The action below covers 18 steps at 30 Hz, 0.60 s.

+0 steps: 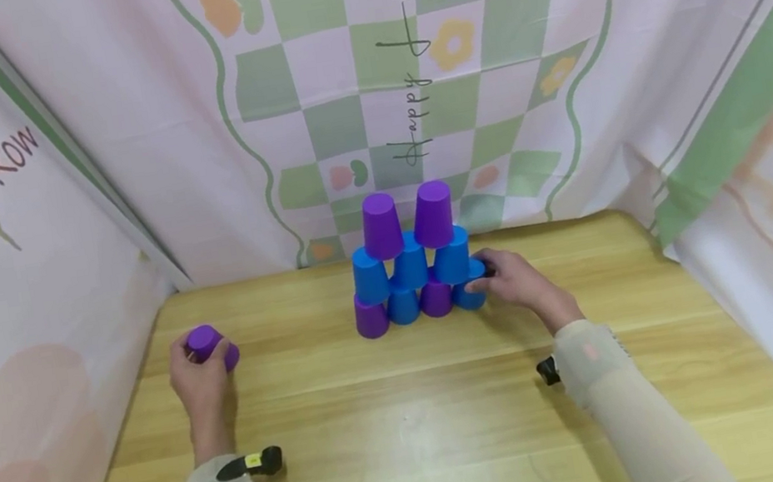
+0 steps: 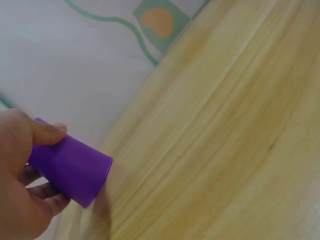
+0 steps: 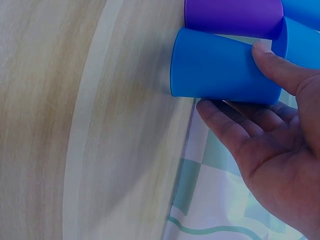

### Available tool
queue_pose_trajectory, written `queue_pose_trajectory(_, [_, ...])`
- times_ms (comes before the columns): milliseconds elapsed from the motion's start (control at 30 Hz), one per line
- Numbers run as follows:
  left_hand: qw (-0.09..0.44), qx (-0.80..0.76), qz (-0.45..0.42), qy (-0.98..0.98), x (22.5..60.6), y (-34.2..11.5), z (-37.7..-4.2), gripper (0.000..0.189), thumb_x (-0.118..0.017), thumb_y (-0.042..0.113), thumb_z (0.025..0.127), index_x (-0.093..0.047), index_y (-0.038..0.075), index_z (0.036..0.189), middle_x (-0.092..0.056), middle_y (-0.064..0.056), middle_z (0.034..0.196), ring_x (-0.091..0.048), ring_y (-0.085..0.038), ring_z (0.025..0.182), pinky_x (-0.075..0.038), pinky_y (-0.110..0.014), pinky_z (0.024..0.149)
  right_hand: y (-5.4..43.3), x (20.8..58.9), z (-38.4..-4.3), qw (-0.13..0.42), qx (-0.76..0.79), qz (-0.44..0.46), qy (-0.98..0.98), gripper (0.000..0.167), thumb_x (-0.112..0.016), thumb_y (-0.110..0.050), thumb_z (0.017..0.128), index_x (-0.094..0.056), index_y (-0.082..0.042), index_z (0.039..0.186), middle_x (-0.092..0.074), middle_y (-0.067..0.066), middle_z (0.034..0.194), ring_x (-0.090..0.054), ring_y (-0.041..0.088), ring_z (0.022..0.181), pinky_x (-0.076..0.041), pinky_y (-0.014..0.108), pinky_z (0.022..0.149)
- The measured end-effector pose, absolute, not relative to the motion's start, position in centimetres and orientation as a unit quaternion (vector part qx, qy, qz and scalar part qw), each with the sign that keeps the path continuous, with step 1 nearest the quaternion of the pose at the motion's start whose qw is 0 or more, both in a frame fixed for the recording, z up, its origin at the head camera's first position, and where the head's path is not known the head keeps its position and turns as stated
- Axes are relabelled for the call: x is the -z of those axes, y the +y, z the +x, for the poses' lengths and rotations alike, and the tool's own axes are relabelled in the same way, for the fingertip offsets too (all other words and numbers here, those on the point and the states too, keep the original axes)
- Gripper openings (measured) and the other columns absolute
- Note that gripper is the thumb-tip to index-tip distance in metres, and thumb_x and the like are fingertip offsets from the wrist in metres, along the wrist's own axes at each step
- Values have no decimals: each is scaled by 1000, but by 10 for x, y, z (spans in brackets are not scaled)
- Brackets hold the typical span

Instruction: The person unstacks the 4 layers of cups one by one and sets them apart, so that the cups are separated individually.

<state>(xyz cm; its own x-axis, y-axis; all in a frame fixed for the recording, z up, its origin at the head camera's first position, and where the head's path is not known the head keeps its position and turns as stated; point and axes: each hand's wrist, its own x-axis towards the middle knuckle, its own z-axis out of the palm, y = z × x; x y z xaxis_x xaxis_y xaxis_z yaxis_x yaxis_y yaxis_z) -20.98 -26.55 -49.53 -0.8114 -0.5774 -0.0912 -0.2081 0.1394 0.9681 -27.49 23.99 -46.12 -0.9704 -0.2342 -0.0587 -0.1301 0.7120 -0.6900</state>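
At the left of the table my left hand grips a purple cup turned mouth down. Thumb and fingers lie on opposite sides of this cup in the left wrist view; whether its rim touches the wood I cannot tell. Upside-down cups stand stacked at the table's back: a bottom row of mixed purple and blue, three blue ones above, and two purple ones on top, spaced apart. My right hand holds the bottom row's rightmost blue cup between thumb and fingers.
A wooden table lies under everything. Right behind the stack hangs a checked curtain, and printed cloth walls in the left side. Each sleeve carries a black wrist camera.
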Motion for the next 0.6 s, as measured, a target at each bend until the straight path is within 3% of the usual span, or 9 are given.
queue_pose_trajectory(333, [153,586,253,-755,496,-265,-207,70,-70,3,96,-37,4,158,-40,-24,164,-38,-40,153,-29,-56,128,239,459,-274,70,365,-100,923,49,-71,-22,101,-56,3,141,-67,24,131,-65,39,117,-55,58,103])
queue_pose_trajectory(600, [152,584,238,-761,489,-263,-201,87,-70,0,95,-21,6,166,-30,-24,169,-30,-41,157,-25,-53,130,240,461,-275,78,370,-94,921,50,-70,-24,102,-56,1,142,-67,24,131,-65,38,115,-56,56,101])
